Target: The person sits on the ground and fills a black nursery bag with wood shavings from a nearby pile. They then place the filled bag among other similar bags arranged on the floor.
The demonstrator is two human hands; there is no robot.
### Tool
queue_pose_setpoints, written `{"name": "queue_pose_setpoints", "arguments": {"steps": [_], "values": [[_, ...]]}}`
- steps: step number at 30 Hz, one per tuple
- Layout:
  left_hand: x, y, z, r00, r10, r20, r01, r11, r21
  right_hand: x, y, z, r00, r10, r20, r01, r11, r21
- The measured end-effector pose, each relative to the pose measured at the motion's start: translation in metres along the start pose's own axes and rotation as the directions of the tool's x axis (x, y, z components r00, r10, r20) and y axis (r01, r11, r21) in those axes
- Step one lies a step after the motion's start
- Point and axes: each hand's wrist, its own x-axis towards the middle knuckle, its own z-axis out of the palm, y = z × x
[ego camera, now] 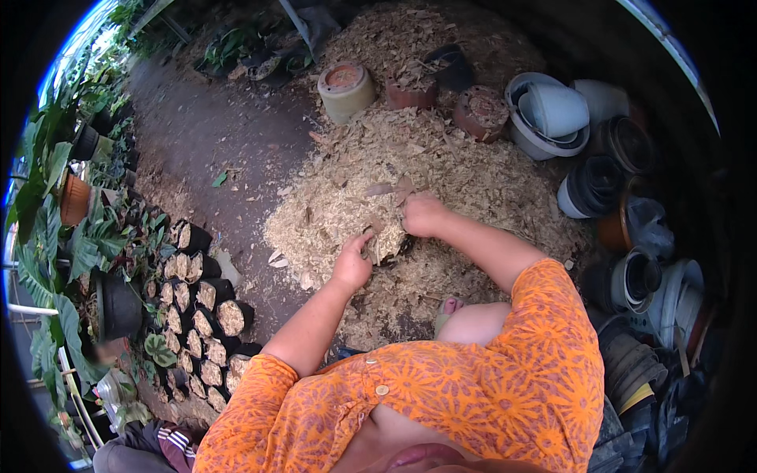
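A broad heap of pale wood shavings (331, 195) mixed with dry leaf pieces lies before me on the ground. A black planting bag (387, 251), filled with the same shavings, stands at the near side of the heap between my hands. At its left edge is my left hand (353, 260), with the index finger stretched over the rim and the thumb apart. On the bag's right, my right hand (423, 214) is curled beside some brown dry leaves (393, 188); its fingertips are mostly hidden, so what it grips is unclear.
Several filled black bags (204, 322) stand in rows at the left, near potted leafy plants (74, 254). Upturned pots (346, 91) sit at the heap's far side. Stacked plastic pots (550, 112) line the right. Part of another person's clothing (142, 449) shows at the lower left.
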Motion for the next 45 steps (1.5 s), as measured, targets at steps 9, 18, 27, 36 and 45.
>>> {"name": "queue_pose_setpoints", "arguments": {"steps": [9, 18, 27, 36, 45], "values": [[-0.006, 0.014, -0.006, 0.993, 0.032, -0.118, -0.02, 0.995, 0.097, -0.002, 0.001, -0.01, 0.983, 0.172, 0.063, -0.17, 0.985, -0.031], [-0.027, 0.007, 0.001, 0.864, 0.503, -0.017, -0.424, 0.746, 0.514, 0.001, 0.0, -0.002, 0.999, 0.024, 0.04, -0.025, 0.999, 0.02], [-0.024, 0.004, 0.005, 0.838, 0.546, 0.016, -0.521, 0.79, 0.323, -0.012, 0.001, -0.008, 0.995, 0.021, 0.099, -0.014, 0.998, -0.067], [0.004, -0.006, 0.006, 0.976, 0.114, -0.187, -0.106, 0.993, 0.05, -0.032, -0.014, -0.007, 0.925, -0.304, 0.228, 0.296, 0.953, 0.07], [0.019, 0.012, -0.003, 0.993, -0.013, 0.119, -0.008, 0.985, 0.171, -0.013, 0.059, -0.006, 0.955, 0.228, 0.191, -0.275, 0.922, 0.274]]}}
